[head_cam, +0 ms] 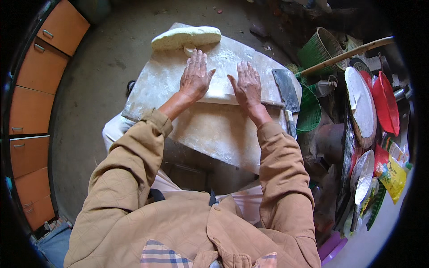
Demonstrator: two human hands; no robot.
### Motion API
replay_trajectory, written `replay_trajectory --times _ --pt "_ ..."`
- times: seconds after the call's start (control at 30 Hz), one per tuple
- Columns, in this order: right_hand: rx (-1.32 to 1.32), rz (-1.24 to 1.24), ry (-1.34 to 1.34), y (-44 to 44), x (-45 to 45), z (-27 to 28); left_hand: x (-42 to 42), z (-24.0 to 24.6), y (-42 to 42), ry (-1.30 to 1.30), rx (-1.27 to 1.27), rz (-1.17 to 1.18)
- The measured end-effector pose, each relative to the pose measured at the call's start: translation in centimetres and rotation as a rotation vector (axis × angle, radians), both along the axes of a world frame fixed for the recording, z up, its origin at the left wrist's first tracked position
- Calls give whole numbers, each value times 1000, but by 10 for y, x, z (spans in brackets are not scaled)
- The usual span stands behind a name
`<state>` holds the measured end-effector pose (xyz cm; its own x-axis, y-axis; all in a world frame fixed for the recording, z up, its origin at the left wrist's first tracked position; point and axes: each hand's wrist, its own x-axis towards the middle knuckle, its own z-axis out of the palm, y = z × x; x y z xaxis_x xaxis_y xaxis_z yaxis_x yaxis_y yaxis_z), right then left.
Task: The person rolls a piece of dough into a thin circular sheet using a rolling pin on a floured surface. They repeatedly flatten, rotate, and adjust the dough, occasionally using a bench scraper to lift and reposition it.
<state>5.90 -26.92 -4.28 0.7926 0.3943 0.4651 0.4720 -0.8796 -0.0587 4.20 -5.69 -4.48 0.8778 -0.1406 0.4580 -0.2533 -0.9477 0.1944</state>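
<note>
My left hand [197, 76] and my right hand [247, 85] lie palm down over a floured board [221, 134], fingers stretched forward and thumbs apart. A wooden rolling pin [219, 98] runs crosswise beneath the heels of both hands, its darker end [273, 104] showing past my right wrist. Neither hand grips it; whether the palms press on it is hidden. Beyond my left fingertips rests a long pale slab of dough [186, 37], with a small dough piece [189, 50] against its near side. To the right of my right hand lies a dark cleaver blade [286, 89].
A white-handled tool [290, 121] lies at the board's right edge. Beyond are a green mesh basket [310, 50], a wooden pole [348, 52], green netting [308, 114], a white oval board [358, 100] and a red bag [385, 104]. Orange cabinets [37, 80] line the left.
</note>
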Motion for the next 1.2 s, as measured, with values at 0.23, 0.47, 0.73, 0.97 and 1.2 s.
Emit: replay_trajectory --times 0.23,0.47,0.73,0.97,1.2 --pt "37 328 197 -33 -56 3 -81 10 23 321 12 -277" --pt "54 271 256 -20 -162 17 -191 22 15 366 -142 -202" --pt "21 22 208 31 -17 7 -31 7 27 207 -126 121" --pt "-11 269 342 -20 -164 4 -195 13 19 454 -23 -197" --pt "-84 185 115 8 -32 -20 -71 0 33 272 -91 30"
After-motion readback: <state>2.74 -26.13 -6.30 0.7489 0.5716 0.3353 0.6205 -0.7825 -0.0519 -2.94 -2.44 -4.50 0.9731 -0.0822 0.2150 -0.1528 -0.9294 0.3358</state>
